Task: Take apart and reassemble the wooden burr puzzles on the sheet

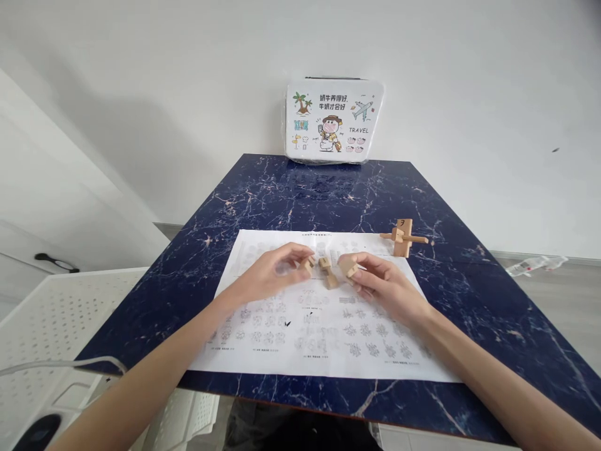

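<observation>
My left hand is closed, its thumb and fingers pinching a small notched wooden puzzle piece. Across from it, my right hand grips another light wooden puzzle piece between thumb and fingers. A third notched wooden block lies between the two hands on a printed instruction sheet, touching neither hand as far as I can see. The sheet carries rows of small line diagrams. At its upper right corner stand joined wooden pieces, one flat upright with a dark mark and a thin bar crossing it.
The dark blue marble-patterned table reaches back to a white wall. A white cartoon-printed case leans there. To the left are a perforated white plastic surface and a white cable. A clear plastic wrapper lies beyond the table's right edge.
</observation>
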`<state>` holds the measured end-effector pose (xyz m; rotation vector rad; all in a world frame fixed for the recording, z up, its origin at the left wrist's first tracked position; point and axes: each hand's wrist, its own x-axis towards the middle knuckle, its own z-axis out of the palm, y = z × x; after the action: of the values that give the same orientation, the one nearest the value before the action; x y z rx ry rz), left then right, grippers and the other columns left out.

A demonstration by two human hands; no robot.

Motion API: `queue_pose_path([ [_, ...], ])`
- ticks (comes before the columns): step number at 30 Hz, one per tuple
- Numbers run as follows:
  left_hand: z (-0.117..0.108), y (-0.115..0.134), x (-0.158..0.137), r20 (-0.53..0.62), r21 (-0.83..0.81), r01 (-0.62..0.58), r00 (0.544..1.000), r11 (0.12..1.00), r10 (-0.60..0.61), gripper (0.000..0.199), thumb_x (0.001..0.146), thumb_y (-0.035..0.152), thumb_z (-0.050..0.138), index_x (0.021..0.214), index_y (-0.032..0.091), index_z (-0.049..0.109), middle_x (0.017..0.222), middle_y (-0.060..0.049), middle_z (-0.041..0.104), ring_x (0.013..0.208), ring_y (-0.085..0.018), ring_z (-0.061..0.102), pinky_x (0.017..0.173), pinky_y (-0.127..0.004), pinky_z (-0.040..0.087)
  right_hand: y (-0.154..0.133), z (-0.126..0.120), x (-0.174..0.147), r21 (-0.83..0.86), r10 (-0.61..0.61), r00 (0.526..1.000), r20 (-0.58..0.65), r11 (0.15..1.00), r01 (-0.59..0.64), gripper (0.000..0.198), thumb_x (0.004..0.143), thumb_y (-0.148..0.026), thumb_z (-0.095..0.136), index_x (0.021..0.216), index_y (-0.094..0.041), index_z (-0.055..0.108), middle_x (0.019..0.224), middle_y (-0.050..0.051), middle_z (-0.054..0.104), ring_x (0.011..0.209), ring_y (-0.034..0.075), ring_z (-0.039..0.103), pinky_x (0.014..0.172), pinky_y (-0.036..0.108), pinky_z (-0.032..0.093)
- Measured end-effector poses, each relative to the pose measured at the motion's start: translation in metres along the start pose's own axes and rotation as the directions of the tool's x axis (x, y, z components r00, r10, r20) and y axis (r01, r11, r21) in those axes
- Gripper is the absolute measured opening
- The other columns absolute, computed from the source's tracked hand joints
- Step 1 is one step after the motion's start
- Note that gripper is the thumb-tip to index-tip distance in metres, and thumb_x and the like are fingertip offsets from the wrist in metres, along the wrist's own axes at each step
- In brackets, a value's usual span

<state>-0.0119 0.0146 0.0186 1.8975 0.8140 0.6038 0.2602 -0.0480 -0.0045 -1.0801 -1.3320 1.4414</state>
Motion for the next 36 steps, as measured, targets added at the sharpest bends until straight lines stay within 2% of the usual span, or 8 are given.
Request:
queue_pose_path([
  [6,0.010,-0.001,0.007,0.164,-0.599,0.203,0.978,0.775,-0.130,0.071,0.101,0.079,0.030,0.106,0.023,0.074,0.095,-0.009,0.069,0.079,-0.021,0.063,0.081,-0.041,0.053,-0.002,0.003,0.001,0.188,0.093,0.995,0.035,0.977,-0.098,0.036,0.090,-0.057,0.075,0.103,-0.024,0.065,0.095,0.006,0.071,0.064,0.015,0.053,0.052,0.029,0.040],
  [12,0.009,-0.002,0.005,0.198,-0.675,0.269,0.963,0.687,-0.182,0.068,0.100,0.079,0.037,0.106,0.022,0.076,0.107,-0.010,0.069,0.069,-0.016,0.053,0.070,-0.036,0.049,0.000,0.004,0.002,0.253,0.112,0.992,0.063,0.959,-0.124,0.034,0.092,-0.052,0.077,0.104,-0.023,0.064,0.095,0.006,0.071,0.064,0.013,0.053,0.055,0.028,0.044],
  [17,0.008,-0.004,0.003,0.180,-0.669,0.214,0.976,0.711,-0.124,0.033,0.101,0.050,0.066,0.117,0.022,0.074,0.108,-0.007,0.066,0.074,-0.013,0.052,0.071,-0.032,0.044,0.003,0.002,0.002,0.317,0.105,0.988,0.111,0.939,-0.135,0.034,0.089,-0.046,0.083,0.110,-0.024,0.067,0.090,0.004,0.070,0.067,0.013,0.054,0.060,0.027,0.046],
  [20,0.009,-0.007,0.002,0.178,-0.642,0.213,0.976,0.736,-0.128,0.037,0.102,0.042,0.067,0.130,0.018,0.065,0.105,-0.007,0.065,0.075,-0.012,0.052,0.073,-0.032,0.042,0.004,0.001,0.002,0.331,0.081,0.985,0.156,0.935,-0.129,0.035,0.088,-0.040,0.086,0.114,-0.025,0.069,0.094,0.004,0.073,0.069,0.013,0.055,0.063,0.027,0.047],
  [23,0.013,-0.008,0.001,0.108,-0.498,0.176,0.984,0.849,-0.140,0.048,0.107,0.044,0.055,0.146,0.017,0.048,0.104,-0.008,0.067,0.074,-0.013,0.054,0.074,-0.033,0.044,0.004,0.000,0.002,0.360,0.070,0.985,0.157,0.925,-0.123,0.034,0.086,-0.037,0.088,0.112,-0.026,0.070,0.097,0.004,0.074,0.068,0.012,0.055,0.063,0.027,0.046],
  [27,0.020,-0.008,0.000,-0.144,0.115,0.083,0.987,0.990,-0.066,0.043,0.110,0.046,0.046,0.140,0.016,0.050,0.093,-0.006,0.070,0.067,-0.015,0.056,0.064,-0.032,0.043,0.005,-0.001,0.003,0.392,0.093,0.993,0.069,0.913,-0.113,0.036,0.083,-0.038,0.090,0.111,-0.026,0.072,0.089,0.003,0.073,0.065,0.012,0.051,0.060,0.027,0.045],
  [30,0.023,-0.011,-0.001,-0.236,0.504,0.059,0.969,0.862,0.072,0.036,0.109,0.045,0.049,0.129,0.017,0.060,0.085,-0.004,0.072,0.065,-0.018,0.061,0.063,-0.031,0.044,0.004,-0.001,0.004,0.368,0.090,0.996,0.012,0.926,-0.088,0.034,0.085,-0.038,0.088,0.112,-0.025,0.073,0.098,0.004,0.074,0.066,0.011,0.050,0.060,0.027,0.044],
  [36,0.020,-0.020,0.000,-0.266,0.782,0.101,0.947,0.615,0.183,0.040,0.107,0.047,0.055,0.127,0.014,0.064,0.083,-0.007,0.074,0.076,-0.026,0.067,0.077,-0.042,0.054,0.001,0.004,0.003,0.221,0.074,0.997,-0.016,0.973,-0.068,0.037,0.085,-0.045,0.086,0.113,-0.025,0.072,0.096,0.005,0.073,0.069,0.014,0.052,0.057,0.030,0.042],
])
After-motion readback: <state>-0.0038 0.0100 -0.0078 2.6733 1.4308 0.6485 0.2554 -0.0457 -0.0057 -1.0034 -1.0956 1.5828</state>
